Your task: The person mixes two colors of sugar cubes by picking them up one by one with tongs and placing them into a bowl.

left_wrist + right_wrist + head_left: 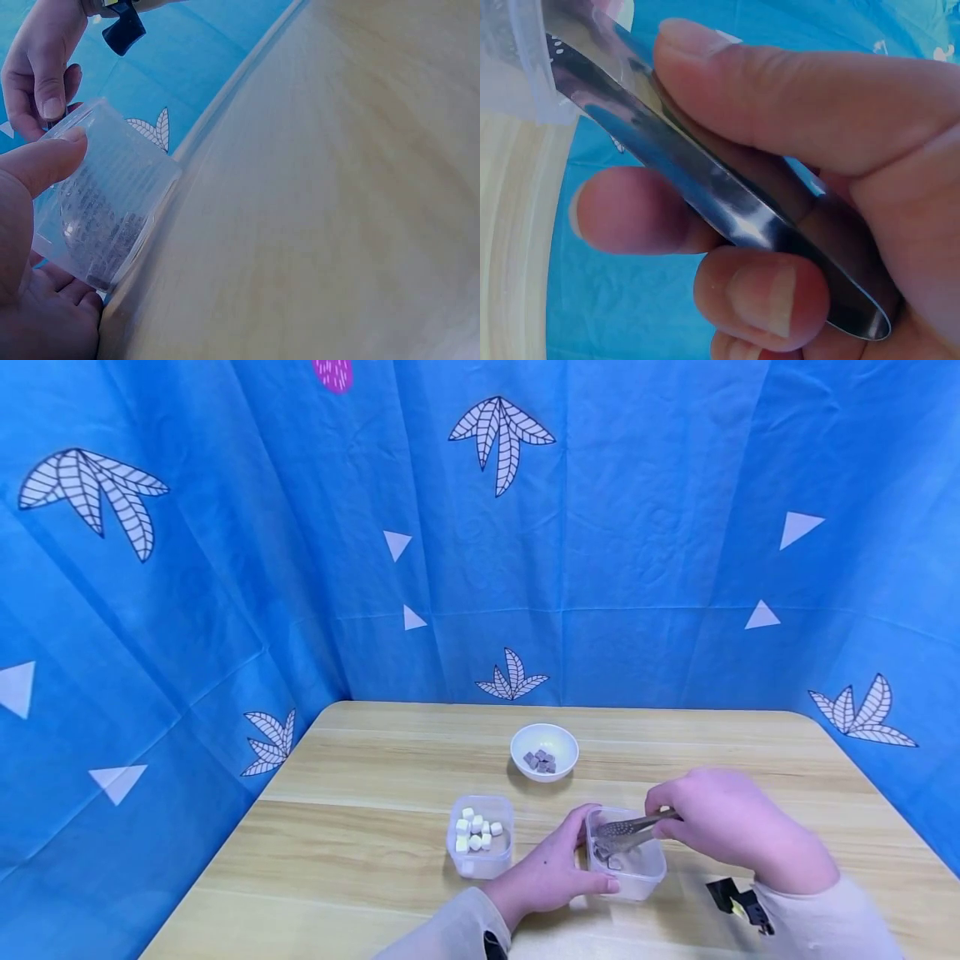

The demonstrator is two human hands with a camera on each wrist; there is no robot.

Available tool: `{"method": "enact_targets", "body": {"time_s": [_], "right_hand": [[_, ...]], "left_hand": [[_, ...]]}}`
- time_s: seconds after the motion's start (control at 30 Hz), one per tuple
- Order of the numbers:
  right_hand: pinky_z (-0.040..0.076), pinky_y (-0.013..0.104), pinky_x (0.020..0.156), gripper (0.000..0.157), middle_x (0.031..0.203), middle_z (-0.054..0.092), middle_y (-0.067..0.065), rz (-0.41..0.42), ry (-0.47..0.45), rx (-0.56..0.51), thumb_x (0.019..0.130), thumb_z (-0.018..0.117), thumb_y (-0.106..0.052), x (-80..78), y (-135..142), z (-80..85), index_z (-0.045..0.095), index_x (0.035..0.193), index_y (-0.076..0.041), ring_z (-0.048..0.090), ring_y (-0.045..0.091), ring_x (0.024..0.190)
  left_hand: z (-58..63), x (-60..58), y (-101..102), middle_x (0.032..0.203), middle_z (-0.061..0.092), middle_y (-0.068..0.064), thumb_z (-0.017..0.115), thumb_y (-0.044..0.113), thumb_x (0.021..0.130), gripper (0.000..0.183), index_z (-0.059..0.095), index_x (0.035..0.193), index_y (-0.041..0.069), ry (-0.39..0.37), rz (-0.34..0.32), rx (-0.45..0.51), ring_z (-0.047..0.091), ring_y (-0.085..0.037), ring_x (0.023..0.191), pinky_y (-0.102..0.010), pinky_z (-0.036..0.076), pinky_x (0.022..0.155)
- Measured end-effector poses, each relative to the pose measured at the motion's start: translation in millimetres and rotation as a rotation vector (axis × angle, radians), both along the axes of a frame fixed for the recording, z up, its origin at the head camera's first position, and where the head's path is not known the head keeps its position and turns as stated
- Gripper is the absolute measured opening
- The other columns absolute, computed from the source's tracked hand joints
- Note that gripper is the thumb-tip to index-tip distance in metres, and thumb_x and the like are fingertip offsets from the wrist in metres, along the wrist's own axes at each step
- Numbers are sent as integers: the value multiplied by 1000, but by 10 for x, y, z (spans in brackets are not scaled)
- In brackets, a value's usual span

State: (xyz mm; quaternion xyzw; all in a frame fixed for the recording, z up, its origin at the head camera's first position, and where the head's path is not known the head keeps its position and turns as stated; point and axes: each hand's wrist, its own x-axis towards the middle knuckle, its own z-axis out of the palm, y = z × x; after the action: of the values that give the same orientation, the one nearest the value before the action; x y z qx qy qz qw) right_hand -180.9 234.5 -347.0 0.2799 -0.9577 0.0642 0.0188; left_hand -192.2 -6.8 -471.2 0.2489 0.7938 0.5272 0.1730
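My left hand (551, 872) grips the side of a clear plastic container (637, 887), thumb at the front wall and fingers round the left side. The right hand (723, 818) holds metal tongs (626, 842), whose perforated tips are inside that container. In the right wrist view, thumb and fingers are curled round the tongs (727, 195). A small brownish cube (615, 863) shows near the tips; through the wall in the left wrist view, dark pieces (124, 236) lie at the bottom. Whether the tips pinch a piece, I cannot tell.
Left of my left hand stands another clear container (483, 867) with several white cubes (476, 842). Farther back is a white bowl (572, 758) with several brown cubes (540, 762). The wooden table (337, 827) is bordered by a blue patterned curtain (645, 543).
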Motion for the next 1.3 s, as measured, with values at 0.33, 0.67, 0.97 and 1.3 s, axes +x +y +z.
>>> {"method": "enact_targets", "body": {"time_s": [0.33,0.67,0.97,1.3], "right_hand": [[43,31,58,14,74,54,-27,-4,-52,-11,82,81,-30,42,33,31,70,83,-38,47,-1,63],[46,37,55,13,77,62,-20,-80,1,29,81,82,-31,66,-82,18,70,84,-37,53,4,64],[44,35,54,14,74,58,-22,-41,4,23,82,81,-28,69,-78,28,69,83,-35,48,3,61],[40,32,50,17,74,56,-26,13,69,9,81,82,-29,73,-114,-7,68,83,-39,47,0,59]], "left_hand": [[15,3,4,146,48,15,85,39,79,95,30,155,33,-21,7,-11,44,-8,135,-54,24,117],[12,2,7,146,48,15,86,38,79,94,30,155,32,-3,13,-26,44,-7,134,-53,25,117],[15,0,5,147,48,15,85,38,80,93,30,155,33,-17,11,-20,44,-7,135,-54,24,118],[28,-7,3,146,47,17,84,40,82,91,30,155,34,-36,9,-27,43,-7,136,-53,24,118]]}}
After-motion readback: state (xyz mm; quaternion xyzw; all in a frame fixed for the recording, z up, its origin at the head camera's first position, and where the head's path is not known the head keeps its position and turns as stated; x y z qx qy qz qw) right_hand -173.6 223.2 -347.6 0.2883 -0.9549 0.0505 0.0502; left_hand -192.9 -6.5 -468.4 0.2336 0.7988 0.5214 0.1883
